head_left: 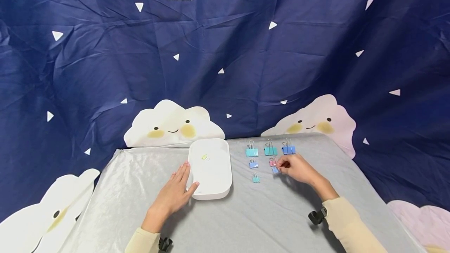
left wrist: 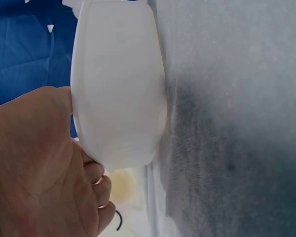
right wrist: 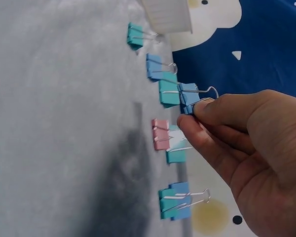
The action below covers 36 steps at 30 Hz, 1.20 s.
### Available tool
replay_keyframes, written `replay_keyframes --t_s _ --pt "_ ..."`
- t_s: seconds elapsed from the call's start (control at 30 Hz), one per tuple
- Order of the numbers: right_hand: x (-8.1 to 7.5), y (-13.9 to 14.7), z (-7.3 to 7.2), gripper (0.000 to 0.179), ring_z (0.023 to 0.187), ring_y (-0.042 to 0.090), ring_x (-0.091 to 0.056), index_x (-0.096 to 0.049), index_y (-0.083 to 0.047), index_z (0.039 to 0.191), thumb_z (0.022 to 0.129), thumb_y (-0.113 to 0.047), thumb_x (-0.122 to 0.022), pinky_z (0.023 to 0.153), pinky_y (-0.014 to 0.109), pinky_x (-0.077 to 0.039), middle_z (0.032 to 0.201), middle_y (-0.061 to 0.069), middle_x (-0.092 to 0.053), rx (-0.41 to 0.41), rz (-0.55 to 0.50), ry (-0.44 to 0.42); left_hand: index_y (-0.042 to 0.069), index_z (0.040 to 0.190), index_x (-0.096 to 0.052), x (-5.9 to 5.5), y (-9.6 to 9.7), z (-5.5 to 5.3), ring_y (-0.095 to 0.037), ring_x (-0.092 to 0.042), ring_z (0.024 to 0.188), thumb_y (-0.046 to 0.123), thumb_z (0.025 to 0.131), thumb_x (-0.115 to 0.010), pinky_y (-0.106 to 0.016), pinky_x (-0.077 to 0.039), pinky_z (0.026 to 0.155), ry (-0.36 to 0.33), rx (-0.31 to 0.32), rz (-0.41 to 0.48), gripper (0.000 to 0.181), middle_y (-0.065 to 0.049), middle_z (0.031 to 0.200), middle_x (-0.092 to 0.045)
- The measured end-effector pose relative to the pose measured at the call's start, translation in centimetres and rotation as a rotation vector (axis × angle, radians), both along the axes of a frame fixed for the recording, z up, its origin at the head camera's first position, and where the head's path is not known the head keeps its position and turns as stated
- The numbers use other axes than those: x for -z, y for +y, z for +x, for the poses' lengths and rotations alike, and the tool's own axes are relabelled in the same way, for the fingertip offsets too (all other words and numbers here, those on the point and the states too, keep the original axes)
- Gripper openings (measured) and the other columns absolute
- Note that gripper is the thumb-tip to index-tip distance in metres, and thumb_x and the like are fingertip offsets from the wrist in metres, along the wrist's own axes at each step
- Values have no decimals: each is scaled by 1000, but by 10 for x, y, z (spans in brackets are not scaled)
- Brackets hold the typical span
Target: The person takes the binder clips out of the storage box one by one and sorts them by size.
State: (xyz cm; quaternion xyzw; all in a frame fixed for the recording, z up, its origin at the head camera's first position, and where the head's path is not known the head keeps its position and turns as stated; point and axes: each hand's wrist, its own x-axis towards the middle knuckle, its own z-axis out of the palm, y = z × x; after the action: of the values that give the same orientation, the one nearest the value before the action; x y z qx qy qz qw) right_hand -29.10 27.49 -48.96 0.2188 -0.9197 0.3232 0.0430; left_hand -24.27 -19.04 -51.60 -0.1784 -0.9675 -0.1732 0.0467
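In the head view my left hand [head_left: 173, 193] rests against a white plastic box [head_left: 211, 182], fingers along its left side and thumb over the near edge. The left wrist view shows that hand beside the box wall [left wrist: 121, 89]. Between thumb and index finger, my right hand [head_left: 297, 168] pinches a small blue binder clip [right wrist: 189, 98], held above the cloth. Near it are a pink clip [head_left: 272, 163], a blue clip [head_left: 254, 164] and a small teal clip [head_left: 256, 179]. Another teal clip [right wrist: 167, 203] shows in the right wrist view; my hand hides it in the head view.
Behind stands a row of larger clips: a light teal one [head_left: 252, 152], a darker teal one [head_left: 270, 150] and a blue one [head_left: 289, 149]. A small yellow-green item [head_left: 205, 157] lies inside the box. Grey cloth [head_left: 242, 221] covers the table, before a dark blue curtain [head_left: 211, 30].
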Motion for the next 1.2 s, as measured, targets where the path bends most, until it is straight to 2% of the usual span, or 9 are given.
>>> replay_keyframes --t_s 0.13,0.27,0.37,0.6,0.87,1.0,1.2 --pt "7 5 1 15 76 0 -62 -76 -7 86 87 8 -75 70 19 -58 84 -2 -74 11 11 -2 -7 165 -29 0 0 1 -40 -29 162 49 110 -51 -59 -28 132 11 4 13 82 -23 174 -27" --pt "12 8 2 15 75 0 -62 -76 -8 85 87 7 -75 68 19 -57 81 -3 -73 25 23 -2 -6 166 -25 -1 0 0 -38 -26 163 50 111 -49 -57 -26 133 -12 0 3 82 -22 176 -24" --pt "16 9 2 14 74 1 -62 -76 -7 86 88 7 -75 67 19 -57 81 -2 -73 33 24 -27 -5 167 -22 -1 0 -1 -37 -24 164 51 111 -48 -56 -24 134 -29 -2 -4 83 -20 177 -21" --pt "25 11 0 13 65 6 -61 -75 -5 89 92 7 -71 55 21 -54 78 1 -72 39 -14 -110 -4 167 -21 0 0 -3 -36 -24 164 51 111 -47 -56 -24 134 -27 1 -3 84 -20 177 -20" --pt "32 11 -3 11 67 3 -58 -75 -8 87 92 2 -74 59 20 -53 78 -3 -70 54 27 -115 -5 167 -22 -2 1 -1 -37 -25 164 50 111 -49 -56 -24 134 -26 0 -1 83 -21 176 -21" --pt "32 10 -1 11 68 6 -59 -75 -8 89 92 3 -74 57 21 -54 79 -2 -69 59 15 -148 -6 166 -24 -4 2 0 -38 -27 163 49 111 -50 -57 -25 134 -10 -1 3 82 -22 176 -24" --pt "35 11 -1 8 67 4 -58 -75 -8 90 92 0 -75 58 21 -54 81 -1 -69 53 -4 -151 -6 166 -25 -4 2 1 -39 -27 163 49 111 -50 -57 -25 134 -9 0 6 82 -22 176 -24"
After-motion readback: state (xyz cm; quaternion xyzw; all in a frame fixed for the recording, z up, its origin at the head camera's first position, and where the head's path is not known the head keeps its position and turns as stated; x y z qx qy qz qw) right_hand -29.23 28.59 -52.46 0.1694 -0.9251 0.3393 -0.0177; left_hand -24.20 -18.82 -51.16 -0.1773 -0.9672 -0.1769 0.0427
